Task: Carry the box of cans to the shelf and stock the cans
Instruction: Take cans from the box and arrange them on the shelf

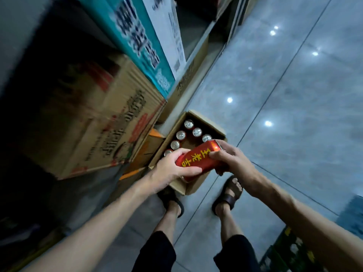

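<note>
An open cardboard box point(214, 125) sits on the floor by my feet, against the foot of the shelf. Several cans point(189, 124) stand upright inside it, silver tops showing. Above the box I hold a red can point(198, 159) with yellow characters, lying on its side. My left hand point(172, 167) grips its lower end, thumb along the side. My right hand point(229, 158) grips its upper end near the rim. A second can's edge may show under the left hand; it is too hidden to tell.
The shelf on the left carries a large brown printed carton point(102, 122), a teal carton point(137, 40) and a white one point(167, 26) further back. An orange-edged carton point(151, 144) sits beside the box. Glossy grey floor tiles point(284, 95) stretch to the right. My sandalled feet point(228, 195) stand just behind the box.
</note>
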Demonstrator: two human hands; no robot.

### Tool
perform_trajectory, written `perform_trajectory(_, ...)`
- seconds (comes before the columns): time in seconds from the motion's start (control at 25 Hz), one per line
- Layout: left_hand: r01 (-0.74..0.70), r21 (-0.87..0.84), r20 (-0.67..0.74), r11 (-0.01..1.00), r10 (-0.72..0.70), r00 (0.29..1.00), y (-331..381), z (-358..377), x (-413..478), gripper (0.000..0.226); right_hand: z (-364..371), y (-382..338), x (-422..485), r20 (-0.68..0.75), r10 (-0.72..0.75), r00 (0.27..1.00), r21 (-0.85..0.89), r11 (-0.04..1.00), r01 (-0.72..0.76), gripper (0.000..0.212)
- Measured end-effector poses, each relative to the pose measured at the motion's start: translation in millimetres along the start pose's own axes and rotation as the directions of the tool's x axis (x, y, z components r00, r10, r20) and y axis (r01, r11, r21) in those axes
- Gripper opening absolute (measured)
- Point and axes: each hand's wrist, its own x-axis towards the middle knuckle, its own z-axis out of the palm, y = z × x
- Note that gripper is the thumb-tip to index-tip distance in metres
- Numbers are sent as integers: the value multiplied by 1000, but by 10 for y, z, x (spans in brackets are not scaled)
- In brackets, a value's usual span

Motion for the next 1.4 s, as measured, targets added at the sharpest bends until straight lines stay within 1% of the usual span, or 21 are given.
perform_trajectory(0.08,-22,-36,56,999,24,998,487,-147,-507,61,115,-552,-343,51,-38,998,4,999,38,50)
perform_trajectory(0.16,-40,-30,136,999,43,990,900,-309,-1014,57,254,-1041,-682,103,-92,990,-19,995,95,59)
perform_trajectory(0.24,-82,-8,157,997,82,984,1283,-440,-1560,56,437,-1509,-1052,150,-140,979,-53,987,149,66)
perform_trajectory(0.32,-137,1,90,991,136,987,1540,-518,-2070,56,670,-1914,-1416,175,-166,970,-51,983,178,62)
perform_trajectory(0.44,-246,136,-65,960,256,964,1732,-587,-2644,60,938,-2286,-1756,215,-221,951,-56,970,238,50)
perform_trajectory(0.48,-270,164,-109,949,289,951,1762,-627,-2823,61,1035,-2395,-1829,239,-229,944,-92,962,256,52)
perform_trajectory(0.6,-333,165,-183,928,360,915,1823,-824,-3239,64,1320,-2762,-1929,270,-244,932,-243,919,311,77)
perform_trajectory(0.64,-358,171,-207,918,388,898,1837,-908,-3334,65,1419,-2890,-1931,282,-260,923,-291,894,341,81)
perform_trajectory(0.72,-393,178,-275,902,429,860,1829,-1079,-3474,69,1627,-3122,-1897,312,-300,902,-390,825,409,76)
perform_trajectory(0.76,-405,182,-310,896,443,841,1813,-1162,-3511,71,1736,-3221,-1888,323,-320,891,-462,768,443,71)
perform_trajectory(0.8,-415,187,-343,891,455,822,1771,-1250,-3550,72,1877,-3312,-1878,341,-342,876,-549,683,481,68)
perform_trajectory(0.88,-385,236,-428,892,451,783,1673,-1403,-3592,71,2185,-3448,-1846,406,-402,820,-678,470,566,63)
perform_trajectory(0.92,-333,284,-478,899,434,764,1596,-1484,-3579,73,2337,-3497,-1800,455,-441,774,-713,340,613,62)
perform_trajectory(0.96,-247,346,-521,905,404,752,1495,-1568,-3537,78,2485,-3539,-1721,512,-476,715,-736,185,651,62)
perform_trajectory(1.0,-120,410,-558,904,353,751,1381,-1640,-3487,87,2613,-3567,-1603,567,-492,660,-749,25,662,63)
perform_trajectory(1.04,22,466,-584,884,289,759,1256,-1706,-3422,100,2733,-3603,-1467,606,-500,619,-753,-110,649,63)
perform_trajectory(1.08,152,500,-594,852,211,776,1126,-1758,-3344,111,2825,-3642,-1320,622,-508,595,-759,-205,618,63)
perform_trajectory(1.12,248,515,-596,820,134,792,1035,-1787,-3287,118,2904,-3686,-1184,627,-517,582,-765,-269,585,64)
perform_trajectory(1.2,344,500,-584,795,16,811,902,-1847,-3180,123,3042,-3752,-943,633,-518,575,-772,-373,514,63)
perform_trajectory(1.28,341,477,-561,810,-18,828,884,-1876,-3129,124,3124,-3784,-751,648,-502,572,-760,-476,443,63)
perform_trajectory(1.4,323,491,-553,809,2,833,927,-1900,-3097,121,3172,-3788,-552,652,-471,594,-745,-542,389,65)
